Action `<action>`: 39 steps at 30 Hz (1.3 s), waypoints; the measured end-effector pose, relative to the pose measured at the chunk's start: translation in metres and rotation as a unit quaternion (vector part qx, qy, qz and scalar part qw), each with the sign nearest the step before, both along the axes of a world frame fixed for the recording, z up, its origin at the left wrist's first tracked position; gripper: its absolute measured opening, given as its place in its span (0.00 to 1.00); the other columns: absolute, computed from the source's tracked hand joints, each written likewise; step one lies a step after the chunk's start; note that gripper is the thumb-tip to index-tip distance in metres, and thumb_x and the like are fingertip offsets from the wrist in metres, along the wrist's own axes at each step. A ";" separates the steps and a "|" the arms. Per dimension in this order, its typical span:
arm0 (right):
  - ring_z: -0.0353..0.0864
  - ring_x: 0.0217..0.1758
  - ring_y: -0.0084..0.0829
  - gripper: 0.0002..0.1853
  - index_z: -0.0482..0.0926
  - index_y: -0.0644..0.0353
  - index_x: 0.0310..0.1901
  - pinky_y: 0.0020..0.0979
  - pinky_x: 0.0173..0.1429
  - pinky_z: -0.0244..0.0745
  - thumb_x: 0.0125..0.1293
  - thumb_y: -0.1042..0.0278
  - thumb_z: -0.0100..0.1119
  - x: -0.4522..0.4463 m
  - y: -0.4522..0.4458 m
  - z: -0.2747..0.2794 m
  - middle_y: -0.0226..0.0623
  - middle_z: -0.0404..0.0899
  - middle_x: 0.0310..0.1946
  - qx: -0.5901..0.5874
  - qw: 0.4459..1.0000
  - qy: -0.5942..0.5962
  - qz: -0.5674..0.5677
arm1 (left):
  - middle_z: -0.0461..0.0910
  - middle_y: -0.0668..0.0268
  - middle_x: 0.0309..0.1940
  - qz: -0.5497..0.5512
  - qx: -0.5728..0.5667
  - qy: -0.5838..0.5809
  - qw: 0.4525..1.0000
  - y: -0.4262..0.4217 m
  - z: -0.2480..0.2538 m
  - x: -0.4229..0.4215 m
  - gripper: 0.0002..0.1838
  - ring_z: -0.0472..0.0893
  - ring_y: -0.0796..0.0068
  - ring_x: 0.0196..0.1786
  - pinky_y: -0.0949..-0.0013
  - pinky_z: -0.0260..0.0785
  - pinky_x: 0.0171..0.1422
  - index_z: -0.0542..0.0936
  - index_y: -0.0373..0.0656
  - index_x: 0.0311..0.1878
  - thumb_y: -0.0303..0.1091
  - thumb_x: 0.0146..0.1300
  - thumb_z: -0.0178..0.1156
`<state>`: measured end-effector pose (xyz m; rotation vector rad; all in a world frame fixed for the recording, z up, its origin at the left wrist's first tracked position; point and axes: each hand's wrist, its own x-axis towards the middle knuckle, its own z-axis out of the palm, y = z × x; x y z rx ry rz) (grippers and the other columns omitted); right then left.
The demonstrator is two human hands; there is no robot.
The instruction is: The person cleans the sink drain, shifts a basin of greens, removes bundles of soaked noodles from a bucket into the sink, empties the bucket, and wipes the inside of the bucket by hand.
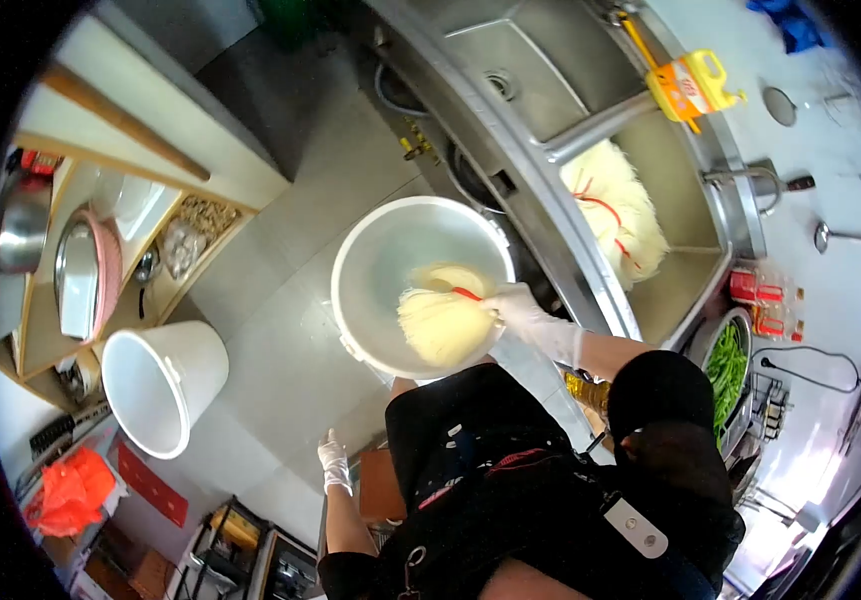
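My right hand [520, 312], in a white glove, is closed around a bundle of pale dry noodles [442, 322] near its red tie. The noodles hang over and partly inside a large white bucket [347, 255] on the floor, which seems to hold clear water. My left hand [332, 458], also gloved, hangs low at my side with its fingers apart and nothing in it. More pale noodle bundles [615, 215] with red ties lie in the steel sink basin [698, 232] to the right.
A second white bucket [175, 385] stands on the tiled floor at the left, beside wooden shelves [175, 180] with bowls. A yellow jug [690, 85] sits on the sink's divider. Green vegetables [725, 370] fill a bowl beyond the sink. A red bag [75, 490] lies at lower left.
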<state>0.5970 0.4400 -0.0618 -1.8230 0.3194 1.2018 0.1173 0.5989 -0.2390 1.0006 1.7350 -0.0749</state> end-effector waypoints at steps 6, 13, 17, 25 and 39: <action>0.58 0.14 0.15 0.05 0.72 0.59 0.23 0.18 0.19 0.50 0.51 0.70 0.56 0.063 -0.059 0.243 0.24 0.65 0.15 0.041 0.979 -0.193 0.042 | 0.78 0.60 0.30 -0.109 0.042 -0.011 0.993 0.023 0.003 0.054 0.21 0.74 0.70 0.31 0.67 0.67 0.37 0.75 0.33 0.45 0.45 0.63 0.53; 0.55 0.15 0.12 0.05 0.74 0.56 0.29 0.17 0.18 0.48 0.50 0.68 0.57 0.155 -0.146 0.393 0.20 0.63 0.16 0.067 0.912 -0.395 -0.094 | 0.80 0.58 0.35 -0.216 0.071 -0.066 0.972 0.012 0.018 0.168 0.22 0.76 0.68 0.37 0.67 0.67 0.44 0.75 0.32 0.47 0.44 0.63 0.53; 0.63 0.19 0.15 0.08 0.77 0.63 0.34 0.19 0.22 0.58 0.52 0.70 0.56 0.215 -0.135 0.364 0.24 0.68 0.18 -0.031 0.908 -0.416 0.026 | 0.80 0.55 0.38 -0.233 0.083 -0.116 0.962 -0.011 0.027 0.202 0.21 0.77 0.64 0.40 0.65 0.67 0.47 0.76 0.34 0.46 0.45 0.62 0.52; 0.70 0.57 0.44 0.26 0.69 0.68 0.54 0.36 0.61 0.64 0.58 0.61 0.54 0.265 -0.090 0.140 0.54 0.72 0.51 -0.175 0.749 -0.512 0.383 | 0.80 0.52 0.37 -0.243 0.052 -0.024 0.968 -0.052 0.020 0.174 0.21 0.78 0.59 0.41 0.64 0.67 0.48 0.77 0.35 0.45 0.45 0.61 0.52; 0.78 0.47 0.41 0.16 0.76 0.63 0.47 0.33 0.51 0.71 0.60 0.62 0.54 0.066 -0.082 0.042 0.47 0.78 0.43 0.023 0.813 -0.243 0.529 | 0.78 0.48 0.44 -0.154 0.034 0.044 0.987 -0.098 0.056 0.137 0.25 0.76 0.54 0.50 0.62 0.66 0.53 0.74 0.33 0.49 0.47 0.61 0.51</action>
